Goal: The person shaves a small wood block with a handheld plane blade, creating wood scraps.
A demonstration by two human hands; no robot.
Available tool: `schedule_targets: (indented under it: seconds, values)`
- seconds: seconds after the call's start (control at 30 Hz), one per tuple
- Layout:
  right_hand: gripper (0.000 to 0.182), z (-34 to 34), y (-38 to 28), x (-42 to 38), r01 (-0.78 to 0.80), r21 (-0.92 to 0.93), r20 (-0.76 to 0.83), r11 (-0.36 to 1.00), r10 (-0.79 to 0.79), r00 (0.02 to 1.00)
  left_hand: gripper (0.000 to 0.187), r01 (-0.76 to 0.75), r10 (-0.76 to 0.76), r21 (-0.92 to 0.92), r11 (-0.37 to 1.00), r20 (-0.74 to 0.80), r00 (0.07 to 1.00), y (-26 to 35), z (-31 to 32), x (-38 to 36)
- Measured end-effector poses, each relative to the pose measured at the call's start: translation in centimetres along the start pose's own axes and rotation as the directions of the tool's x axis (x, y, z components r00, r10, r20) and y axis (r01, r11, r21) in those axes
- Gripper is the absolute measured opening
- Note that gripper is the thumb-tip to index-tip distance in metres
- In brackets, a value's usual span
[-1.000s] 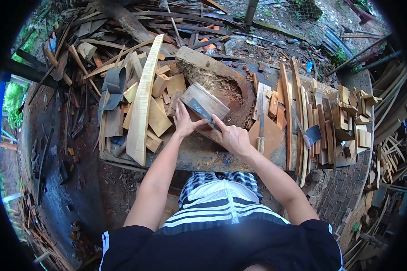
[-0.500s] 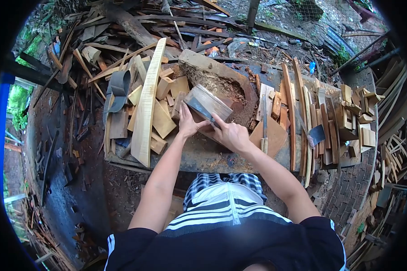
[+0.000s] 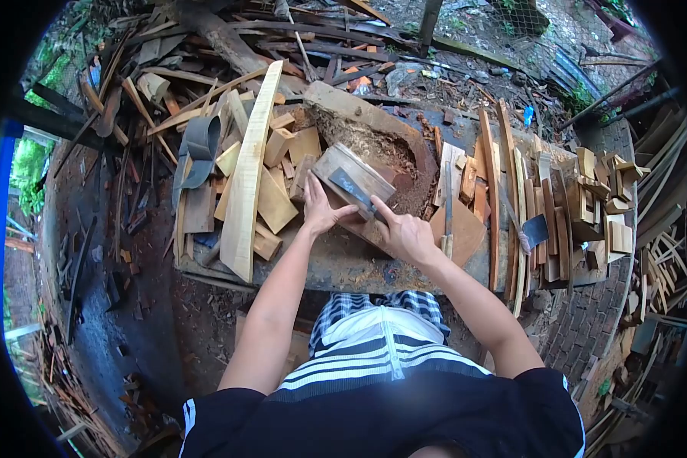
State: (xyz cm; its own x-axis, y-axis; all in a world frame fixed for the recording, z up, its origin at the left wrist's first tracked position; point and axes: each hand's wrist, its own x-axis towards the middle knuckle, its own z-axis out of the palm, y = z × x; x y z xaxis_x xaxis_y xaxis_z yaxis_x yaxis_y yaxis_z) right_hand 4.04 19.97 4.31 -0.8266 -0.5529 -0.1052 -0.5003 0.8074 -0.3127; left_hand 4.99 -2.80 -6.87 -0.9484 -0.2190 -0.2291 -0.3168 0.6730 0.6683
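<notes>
Our left hand (image 3: 322, 214) is mostly open, the fingers laid fairly straight along the near left edge of the block (image 3: 368, 172) and the thumb spread wide toward the tool (image 3: 349, 185); it touches the block rather than gripping round it. Our right hand (image 3: 411, 233) is closed over the tool's near end, its index finger stretched forward along it, while the other fingers curl under where we cannot see them fully. The dark blade lies slantwise along the block's near face. The block sits tilted in front of the hollow log (image 3: 359, 108), on the bench (image 3: 301, 256). To the right of our right hand, a second tool (image 3: 448, 210) lies over a brown board (image 3: 466, 233), its pale handle toward us. Left of our left hand stands a long pale plank (image 3: 253, 175). On the blade we see pale marks, too small for us to read
</notes>
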Motion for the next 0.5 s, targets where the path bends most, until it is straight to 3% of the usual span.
schedule_targets:
  seconds: [0.1, 0.17, 0.4, 0.5]
  values:
    - [0.055, 0.1, -1.3, 2.6, -0.032, -0.012, 0.044, 0.999, 0.032, 0.999, 0.153, -0.019, 0.019, -0.003, 1.0, 0.003, 1.0, -0.2, 0.5, 0.0]
    - [0.055, 0.3, -1.6, 3.4, 0.005, 0.012, -0.007, 1.0, -0.005, 1.0, 0.152, -0.007, 0.006, 0.016, 1.0, 0.02, 1.0, -0.5, 0.4, 0.3]
    - [0.058, -0.7, 0.2, 0.7, -0.046, 0.008, 0.089, 0.999, 0.045, 0.995, 0.154, 0.013, -0.013, -0.005, 1.0, 0.019, 1.0, -0.2, 0.2, 0.1]
    - [0.057, 0.4, -0.1, 1.9, -0.057, 0.009, 0.034, 0.998, 0.056, 0.998, 0.152, -0.024, 0.024, -0.01, 1.0, 0.008, 1.0, -0.3, 0.2, 0.0]
